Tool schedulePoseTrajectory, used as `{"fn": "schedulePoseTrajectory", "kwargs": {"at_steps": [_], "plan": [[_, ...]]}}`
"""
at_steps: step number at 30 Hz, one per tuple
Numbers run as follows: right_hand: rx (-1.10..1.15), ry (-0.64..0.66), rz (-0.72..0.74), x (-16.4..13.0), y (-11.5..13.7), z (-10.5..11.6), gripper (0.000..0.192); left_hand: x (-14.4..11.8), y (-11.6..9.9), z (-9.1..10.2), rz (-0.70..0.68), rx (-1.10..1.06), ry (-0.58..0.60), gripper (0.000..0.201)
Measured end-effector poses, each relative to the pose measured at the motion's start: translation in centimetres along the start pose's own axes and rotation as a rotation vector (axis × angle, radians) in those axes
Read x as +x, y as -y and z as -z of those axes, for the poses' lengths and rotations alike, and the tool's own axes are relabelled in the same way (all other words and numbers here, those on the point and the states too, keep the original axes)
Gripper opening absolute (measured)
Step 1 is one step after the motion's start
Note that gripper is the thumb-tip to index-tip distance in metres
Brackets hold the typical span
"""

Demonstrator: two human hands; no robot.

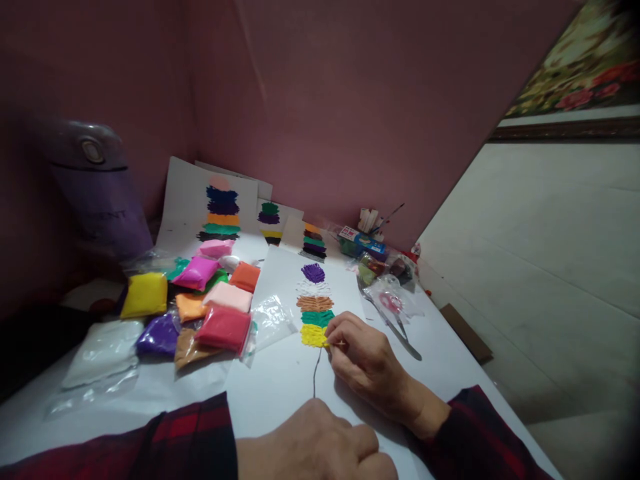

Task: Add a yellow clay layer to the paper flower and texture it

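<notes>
A white sheet (280, 373) lies in front of me with a stack of textured clay bands (314, 303): purple, white, brown, green, yellow, above a thin dark line. My right hand (365, 363) pinches its fingertips against the right edge of the yellow band (313, 335); whether a small tool is between the fingers I cannot tell. My left hand (315, 443) rests as a closed fist on the sheet at the bottom, holding nothing visible.
Several clay packets (200, 303) in many colours lie at left, with clear bags (100, 353) nearby. Finished sheets (220, 207) lean against the pink wall. Scissors (395, 327), a wrapped item and a small box (363, 243) sit at right. A purple bin (95, 187) stands far left.
</notes>
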State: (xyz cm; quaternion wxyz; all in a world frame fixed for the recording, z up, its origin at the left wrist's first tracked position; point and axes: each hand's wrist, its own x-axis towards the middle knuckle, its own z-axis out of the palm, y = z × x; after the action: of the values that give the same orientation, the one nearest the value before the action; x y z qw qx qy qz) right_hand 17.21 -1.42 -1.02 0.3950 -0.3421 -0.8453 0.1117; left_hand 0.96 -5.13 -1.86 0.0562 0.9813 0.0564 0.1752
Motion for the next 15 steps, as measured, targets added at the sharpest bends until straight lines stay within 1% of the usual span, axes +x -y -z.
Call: {"fn": "schedulePoseTrajectory", "kwargs": {"at_steps": [4,9,15], "plan": [[0.002,0.0,0.003,-0.01,0.2,0.04,0.023,-0.1,-0.04,0.16,-0.002,-0.003,0.024,0.02],[0.012,0.015,0.0,0.0,0.47,0.13,0.023,-0.26,-0.31,0.09,0.03,0.022,-0.026,0.019],[0.011,0.024,0.007,-0.06,0.45,0.09,0.022,-0.05,-0.1,0.16,0.01,0.005,-0.019,0.019]]}}
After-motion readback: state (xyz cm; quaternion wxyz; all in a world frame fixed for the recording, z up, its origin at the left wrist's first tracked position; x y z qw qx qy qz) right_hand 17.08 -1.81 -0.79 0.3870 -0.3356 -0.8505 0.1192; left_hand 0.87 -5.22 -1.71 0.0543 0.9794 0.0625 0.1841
